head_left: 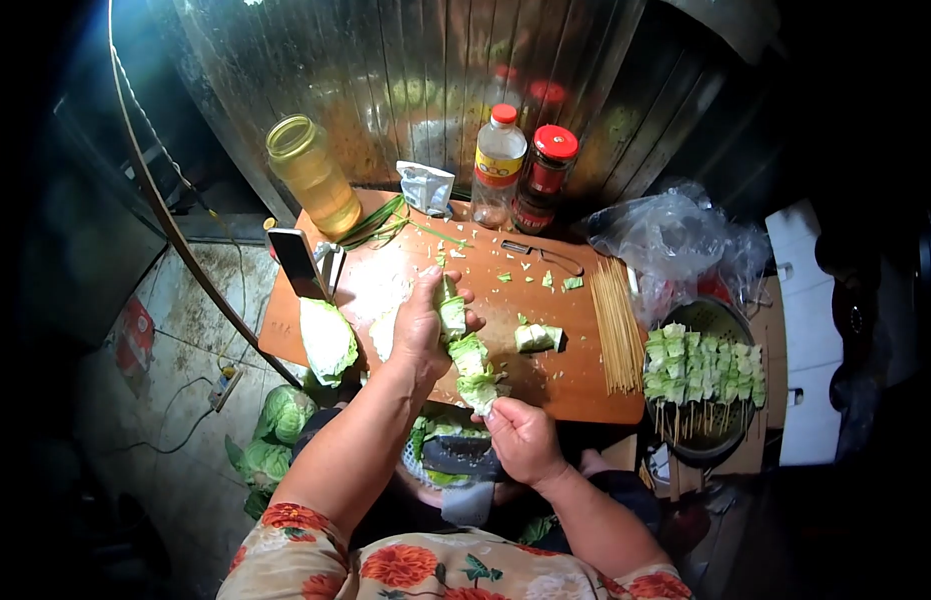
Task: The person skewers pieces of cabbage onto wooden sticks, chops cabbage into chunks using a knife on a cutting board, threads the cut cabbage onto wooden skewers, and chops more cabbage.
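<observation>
Over the front part of the wooden table (385, 255), a row of folded cabbage pieces (472, 365) stretches between my hands. My left hand (425, 320) is wrapped round the upper end, with some fingers showing beyond the leaves. The fingers of my right hand (520, 435) pinch the lower end. Any stick inside the cabbage is hidden. A small cut cabbage piece (538, 338) lies on the table to the right, near a bundle of thin wooden sticks (615, 325). Finished cabbage skewers (700, 367) rest across a dark round basin (720, 450).
A cabbage half (327, 340) and a propped phone (297, 262) are at the left. Behind stand a yellow jar (315, 175), a bottle (498, 170) and a red-lidded jar (552, 165). A peeler (540, 255) lies near them. Whole cabbages (265, 462) sit at lower left.
</observation>
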Motion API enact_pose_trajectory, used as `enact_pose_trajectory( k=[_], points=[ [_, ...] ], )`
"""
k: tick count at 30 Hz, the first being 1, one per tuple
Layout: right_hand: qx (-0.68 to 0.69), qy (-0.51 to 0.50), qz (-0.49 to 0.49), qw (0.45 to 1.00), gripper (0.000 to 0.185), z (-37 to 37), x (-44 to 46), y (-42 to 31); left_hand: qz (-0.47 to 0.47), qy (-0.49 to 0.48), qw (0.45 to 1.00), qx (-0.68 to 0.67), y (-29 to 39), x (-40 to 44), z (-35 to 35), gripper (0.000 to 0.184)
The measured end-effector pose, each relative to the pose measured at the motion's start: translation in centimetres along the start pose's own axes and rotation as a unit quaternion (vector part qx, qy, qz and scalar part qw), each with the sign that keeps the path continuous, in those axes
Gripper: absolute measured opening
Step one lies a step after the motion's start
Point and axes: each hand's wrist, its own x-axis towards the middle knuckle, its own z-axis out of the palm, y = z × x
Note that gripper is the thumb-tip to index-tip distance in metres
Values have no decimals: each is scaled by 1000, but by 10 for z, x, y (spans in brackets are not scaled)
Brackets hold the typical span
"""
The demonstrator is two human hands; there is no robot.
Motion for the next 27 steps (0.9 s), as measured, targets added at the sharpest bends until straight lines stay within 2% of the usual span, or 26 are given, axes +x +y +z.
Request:
enact_pose_trajectory(
  k=[2, 6, 12, 18, 21, 24, 27],
  points=[
    [-33, 24, -17, 999, 17, 4, -1, -2, 20, 29, 999, 8, 0, -4, 5, 33],
    [-47, 29, -6, 998, 16, 7, -2, -2, 15, 32, 999, 27, -8, -14, 11, 29],
    [-26, 60, -46, 997, 18, 11, -2, 6, 17, 40, 998, 38, -10, -15, 14, 28],
    [-60, 15, -12, 998, 18, -1, 4, 6, 60, 40, 995, 66, -9, -12, 12, 35],
    [-62, -25, 44, 997, 20, -5, 2, 6, 62, -1, 993, 105, -8, -13, 11, 40],
    [-128, -28, 21, 991, 21, -17, -3, 6, 69, -11, 985, 159, -12, -12, 11, 50],
    [-137, -17, 47, 989, 21, -30, -6, 11, 73, -32, 977, 198, -19, -26, 27, 58]
  ],
)
